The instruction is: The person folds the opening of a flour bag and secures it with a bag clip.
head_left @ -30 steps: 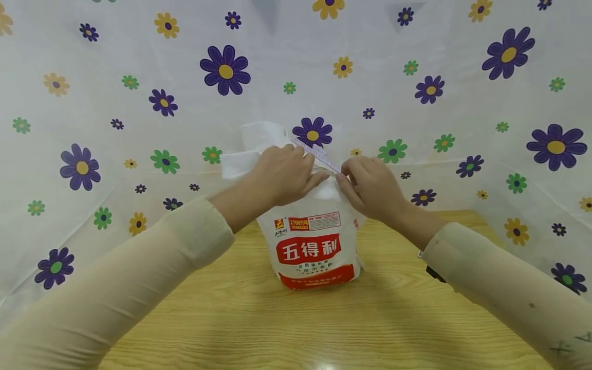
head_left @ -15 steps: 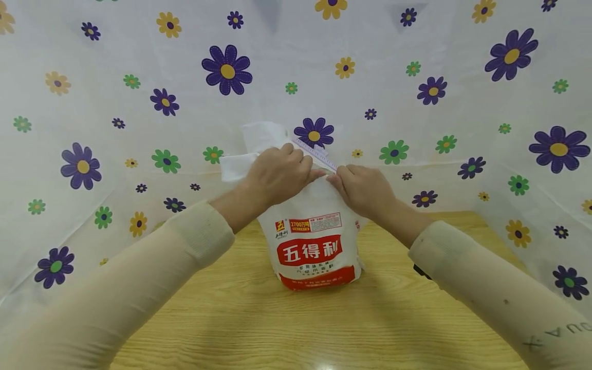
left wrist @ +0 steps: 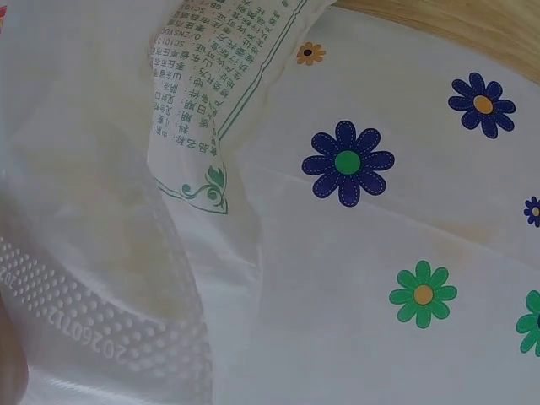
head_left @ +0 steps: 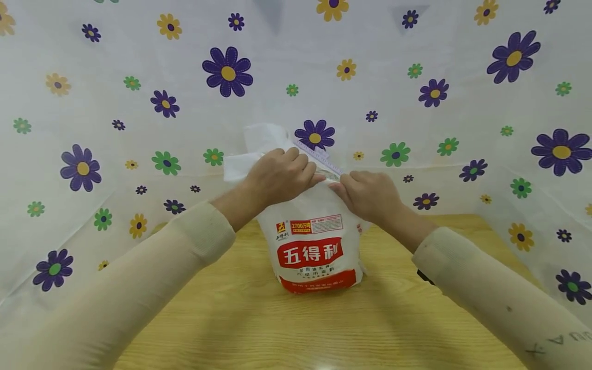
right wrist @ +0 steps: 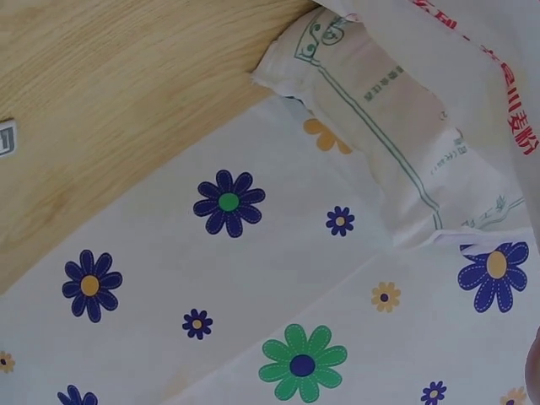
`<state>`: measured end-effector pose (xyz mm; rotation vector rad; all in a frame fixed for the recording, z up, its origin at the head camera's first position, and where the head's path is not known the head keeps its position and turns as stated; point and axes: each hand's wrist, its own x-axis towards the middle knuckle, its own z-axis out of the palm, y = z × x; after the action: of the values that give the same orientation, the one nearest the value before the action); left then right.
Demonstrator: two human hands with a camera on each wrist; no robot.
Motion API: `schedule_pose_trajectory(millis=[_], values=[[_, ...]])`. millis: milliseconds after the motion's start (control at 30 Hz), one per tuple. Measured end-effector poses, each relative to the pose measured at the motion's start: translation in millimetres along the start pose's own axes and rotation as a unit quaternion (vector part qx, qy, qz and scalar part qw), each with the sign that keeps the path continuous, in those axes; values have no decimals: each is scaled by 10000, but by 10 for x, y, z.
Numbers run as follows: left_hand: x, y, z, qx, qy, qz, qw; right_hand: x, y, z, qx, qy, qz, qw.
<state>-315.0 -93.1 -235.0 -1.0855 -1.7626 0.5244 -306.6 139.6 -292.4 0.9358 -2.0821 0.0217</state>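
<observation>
A white bag of flour (head_left: 310,231) with red printing stands upright on the wooden table in the head view. My left hand (head_left: 284,174) grips its top edge from the left, fingers curled over and thumb in front. From the right, my right hand (head_left: 372,195) pinches the same edge near the thumb of the left. A pale purple strip (head_left: 319,156) runs along the bag's top between both hands. In the left wrist view the bag's side (left wrist: 76,169) shows green print and an embossed date. The right wrist view shows the other side (right wrist: 380,110); only slivers of the hands appear there.
A white flowered sheet (head_left: 287,61) hangs behind and at both sides of the wooden table (head_left: 277,329). Something small and dark (head_left: 424,277) shows under the right sleeve. A small grey and white item (right wrist: 7,137) lies at the left edge of the right wrist view.
My right hand's fingers have closed in on the bag's top edge, and its thumb has shifted left toward my left thumb. The left hand keeps its grip; the bag stays in place.
</observation>
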Motion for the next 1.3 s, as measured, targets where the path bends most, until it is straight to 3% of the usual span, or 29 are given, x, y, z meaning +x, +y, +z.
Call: schedule_pose_trajectory(millis=[300, 467, 667, 967, 1300], values=[[163, -14, -133, -198, -731, 123, 9970, -51, 6, -4, -11, -52, -17, 10000], [198, -27, -106, -442, -1048, 49, 9935, -70, 20, 4, -72, -98, -39, 9999], [175, -7, -51, -822, -1622, -42, 9833, -69, 48, 3, -13, -67, -181, 9998], [133, 12, -40, -681, -1370, 120, 9882, -173, 225, -120, 318, 282, -450, 9981], [120, 3, -38, -732, -1080, 168, 9913, -555, 572, -227, 130, 460, -183, 9987]])
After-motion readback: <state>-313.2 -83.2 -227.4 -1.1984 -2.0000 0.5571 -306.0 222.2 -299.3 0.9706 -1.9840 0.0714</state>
